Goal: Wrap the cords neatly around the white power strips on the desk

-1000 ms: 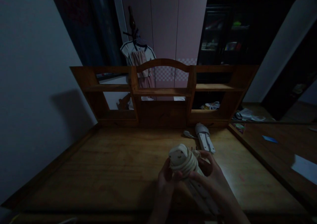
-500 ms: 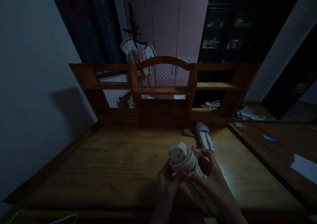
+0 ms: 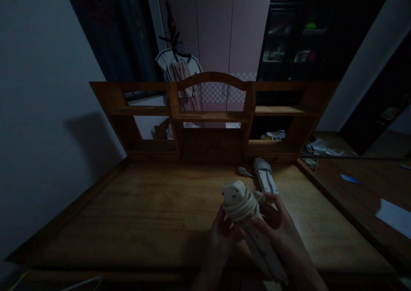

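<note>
"Standing here, what do you count up close?"

"One left hand (image 3: 224, 236) and one right hand (image 3: 280, 224), so two. One held power strip (image 3: 262, 250) and one desk power strip (image 3: 267, 181): two again."

"And plugs?"

"Two. One loose plug (image 3: 243, 171), plus one wrapped-strip plug (image 3: 259, 196)."

"Furniture?"

"I get one desk (image 3: 144, 205), one shelf unit (image 3: 210, 118) on it, three pink doors (image 3: 213, 29) beyond, and one coat stand (image 3: 171, 23)."

"Over on the right?"

"One blue card (image 3: 349, 178), and one big white sheet (image 3: 393, 217)."
</note>
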Demonstrator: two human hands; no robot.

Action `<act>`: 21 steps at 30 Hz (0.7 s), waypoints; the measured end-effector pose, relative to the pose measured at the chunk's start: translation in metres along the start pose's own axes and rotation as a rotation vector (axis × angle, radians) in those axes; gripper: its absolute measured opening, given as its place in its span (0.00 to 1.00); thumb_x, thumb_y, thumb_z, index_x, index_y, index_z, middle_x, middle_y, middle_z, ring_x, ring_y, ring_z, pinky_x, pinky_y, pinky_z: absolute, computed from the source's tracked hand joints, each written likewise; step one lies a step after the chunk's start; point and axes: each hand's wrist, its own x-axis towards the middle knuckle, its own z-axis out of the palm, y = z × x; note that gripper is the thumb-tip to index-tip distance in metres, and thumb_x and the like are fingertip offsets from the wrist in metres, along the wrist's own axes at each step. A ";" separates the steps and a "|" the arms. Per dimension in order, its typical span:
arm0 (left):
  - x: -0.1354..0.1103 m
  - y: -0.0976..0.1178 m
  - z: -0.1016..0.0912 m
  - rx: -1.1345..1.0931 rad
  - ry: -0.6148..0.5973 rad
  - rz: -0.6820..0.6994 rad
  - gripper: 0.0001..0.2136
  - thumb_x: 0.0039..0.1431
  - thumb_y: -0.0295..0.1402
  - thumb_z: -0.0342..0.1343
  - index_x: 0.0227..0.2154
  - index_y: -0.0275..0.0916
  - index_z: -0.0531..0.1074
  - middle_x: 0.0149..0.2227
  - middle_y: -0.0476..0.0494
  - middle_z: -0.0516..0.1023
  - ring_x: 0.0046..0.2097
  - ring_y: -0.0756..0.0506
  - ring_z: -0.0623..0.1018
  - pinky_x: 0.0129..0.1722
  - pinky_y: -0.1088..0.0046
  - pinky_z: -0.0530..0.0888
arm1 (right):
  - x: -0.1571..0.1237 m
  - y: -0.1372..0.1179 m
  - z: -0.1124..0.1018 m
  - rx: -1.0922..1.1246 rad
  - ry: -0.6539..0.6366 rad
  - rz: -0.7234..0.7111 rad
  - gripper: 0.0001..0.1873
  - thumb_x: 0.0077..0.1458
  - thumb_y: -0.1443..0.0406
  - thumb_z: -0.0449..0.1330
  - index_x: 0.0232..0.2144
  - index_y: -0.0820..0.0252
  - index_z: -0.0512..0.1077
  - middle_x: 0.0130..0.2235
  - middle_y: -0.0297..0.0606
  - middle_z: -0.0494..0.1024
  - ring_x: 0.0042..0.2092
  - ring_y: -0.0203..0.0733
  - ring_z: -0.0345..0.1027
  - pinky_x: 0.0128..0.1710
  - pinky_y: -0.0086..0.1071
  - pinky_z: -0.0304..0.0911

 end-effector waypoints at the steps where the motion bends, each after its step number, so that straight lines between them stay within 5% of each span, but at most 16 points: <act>1: 0.000 0.000 0.001 -0.010 0.010 -0.015 0.31 0.33 0.40 0.72 0.45 0.39 0.73 0.45 0.36 0.78 0.46 0.37 0.77 0.43 0.66 0.75 | 0.000 0.000 0.000 0.021 -0.007 0.004 0.31 0.48 0.59 0.67 0.50 0.51 0.56 0.49 0.43 0.73 0.47 0.50 0.70 0.44 0.41 0.68; 13: -0.005 0.020 0.015 0.116 0.084 -0.058 0.25 0.36 0.35 0.71 0.41 0.34 0.74 0.40 0.35 0.80 0.41 0.37 0.80 0.39 0.68 0.76 | 0.002 0.002 0.002 0.030 0.036 0.040 0.37 0.40 0.58 0.70 0.49 0.51 0.55 0.47 0.43 0.74 0.46 0.51 0.71 0.40 0.40 0.70; 21: -0.010 0.019 0.011 0.166 0.028 0.041 0.22 0.50 0.34 0.63 0.50 0.35 0.70 0.47 0.35 0.77 0.49 0.39 0.77 0.47 0.69 0.73 | 0.003 0.006 0.002 -0.025 0.056 0.041 0.39 0.40 0.59 0.70 0.49 0.50 0.53 0.47 0.41 0.74 0.47 0.49 0.71 0.43 0.39 0.68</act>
